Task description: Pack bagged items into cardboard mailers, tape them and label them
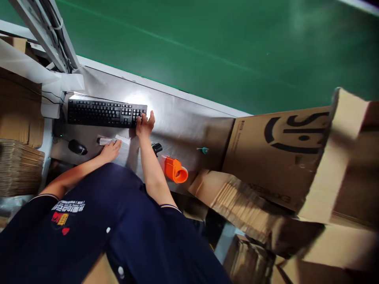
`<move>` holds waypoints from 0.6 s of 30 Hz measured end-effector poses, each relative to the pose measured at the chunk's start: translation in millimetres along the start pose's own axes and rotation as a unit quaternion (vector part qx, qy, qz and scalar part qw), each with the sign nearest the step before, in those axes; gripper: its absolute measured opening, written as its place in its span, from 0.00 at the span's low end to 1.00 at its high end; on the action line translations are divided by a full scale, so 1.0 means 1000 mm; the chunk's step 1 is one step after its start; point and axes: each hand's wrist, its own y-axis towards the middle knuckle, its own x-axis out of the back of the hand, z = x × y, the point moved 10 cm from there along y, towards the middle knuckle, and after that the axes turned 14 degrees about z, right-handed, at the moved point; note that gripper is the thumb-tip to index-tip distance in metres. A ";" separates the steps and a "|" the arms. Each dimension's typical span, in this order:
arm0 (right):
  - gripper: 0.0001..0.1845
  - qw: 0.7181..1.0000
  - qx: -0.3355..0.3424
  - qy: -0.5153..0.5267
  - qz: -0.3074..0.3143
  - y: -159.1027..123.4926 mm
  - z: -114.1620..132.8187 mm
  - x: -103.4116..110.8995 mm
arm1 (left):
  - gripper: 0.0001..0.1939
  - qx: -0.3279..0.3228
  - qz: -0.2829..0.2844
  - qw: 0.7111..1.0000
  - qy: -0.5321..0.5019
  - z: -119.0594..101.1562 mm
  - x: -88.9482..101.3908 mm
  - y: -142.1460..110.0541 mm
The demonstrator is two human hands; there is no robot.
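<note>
My right hand [145,124] rests on the right end of a black keyboard [103,113], fingers spread over the number keys. My left hand [110,151] lies flat on a pale plastic packet [124,152] with a barcode label, just in front of the keyboard. Both sit on a grey steel table [177,114]. My dark blue shirt fills the lower left of the view.
A black mouse [77,147] lies left of the packet. An orange tape dispenser [175,169] and a black scanner [156,148] lie right of my forearm. Flattened cardboard boxes [281,150] pile up on the right; cardboard stacks [17,165] stand left. Green floor lies beyond.
</note>
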 end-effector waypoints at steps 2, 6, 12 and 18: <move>0.23 1.000 0.005 0.001 -0.008 0.001 0.000 -0.001 | 0.33 0.000 0.001 1.000 -0.002 0.000 0.000 0.000; 0.24 1.000 -0.018 0.020 -0.010 0.004 -0.014 -0.010 | 0.33 -0.001 0.009 1.000 0.004 0.000 0.001 0.000; 0.34 0.986 -0.049 0.151 -0.047 -0.004 -0.053 -0.019 | 0.33 -0.002 0.014 1.000 0.016 0.001 -0.002 0.003; 0.28 0.997 0.039 0.059 -0.009 -0.024 -0.034 -0.010 | 0.31 -0.010 0.001 1.000 0.022 0.001 -0.005 0.005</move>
